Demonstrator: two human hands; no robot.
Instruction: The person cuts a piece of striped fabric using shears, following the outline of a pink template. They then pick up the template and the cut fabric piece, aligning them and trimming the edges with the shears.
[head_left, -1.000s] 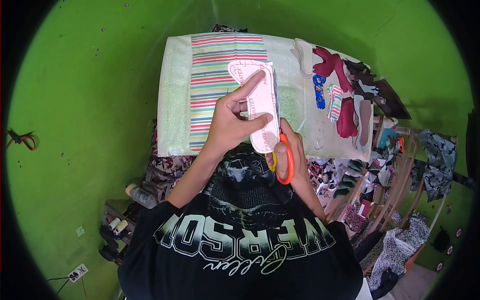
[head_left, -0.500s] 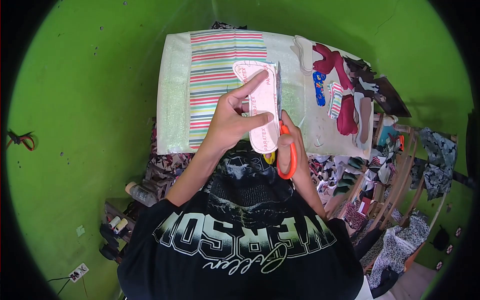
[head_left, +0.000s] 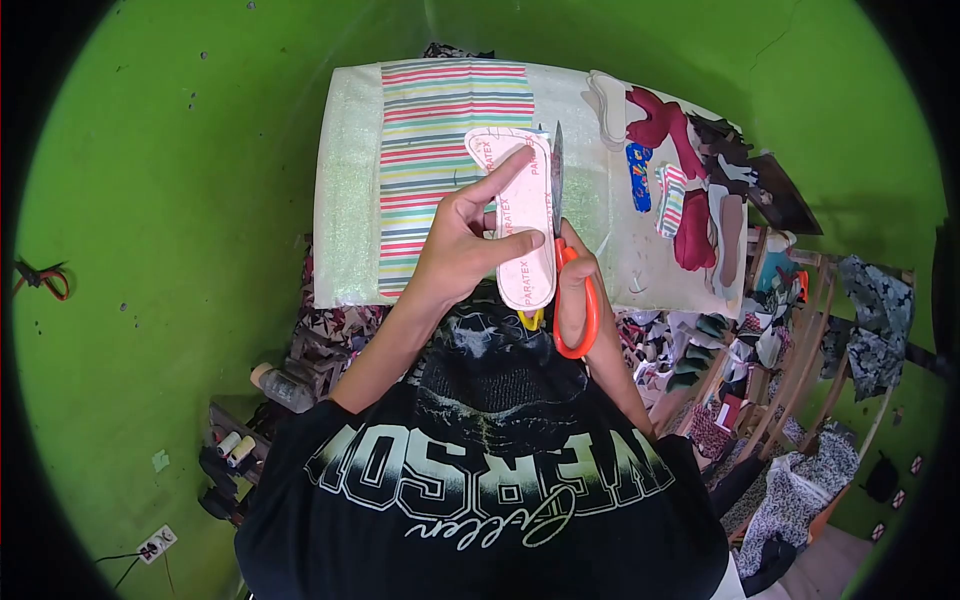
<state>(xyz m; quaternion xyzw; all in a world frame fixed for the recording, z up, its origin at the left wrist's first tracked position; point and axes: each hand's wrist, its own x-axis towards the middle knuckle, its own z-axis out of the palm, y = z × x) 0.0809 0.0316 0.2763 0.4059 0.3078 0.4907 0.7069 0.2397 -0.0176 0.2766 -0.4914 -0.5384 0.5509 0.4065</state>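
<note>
My left hand (head_left: 458,232) is closed on a pale pink insole piece (head_left: 522,275) printed with PARATEX, its thumb and index finger lying over the face. A drawn outline runs just inside the piece's edge. My right hand (head_left: 578,285) grips a pair of scissors (head_left: 588,330) with orange handles. The blades point away from me along the insole's right edge; one blade shows beside it, and a dark tip peeks out above the top edge. A small yellow thing (head_left: 531,319), partly hidden, shows below the insole.
Striped fabric (head_left: 430,105) lies on the white-covered table (head_left: 347,200). On the table's right are maroon pieces (head_left: 692,235), a blue patterned piece (head_left: 638,177), a small striped piece (head_left: 671,200) and pale sole shapes (head_left: 607,108). A wooden rack (head_left: 800,345) with fabrics stands right.
The scissor blades have spread apart, with the visible blade now clear of the insole's right edge. The insole has shifted very slightly down and left in my left hand.
</note>
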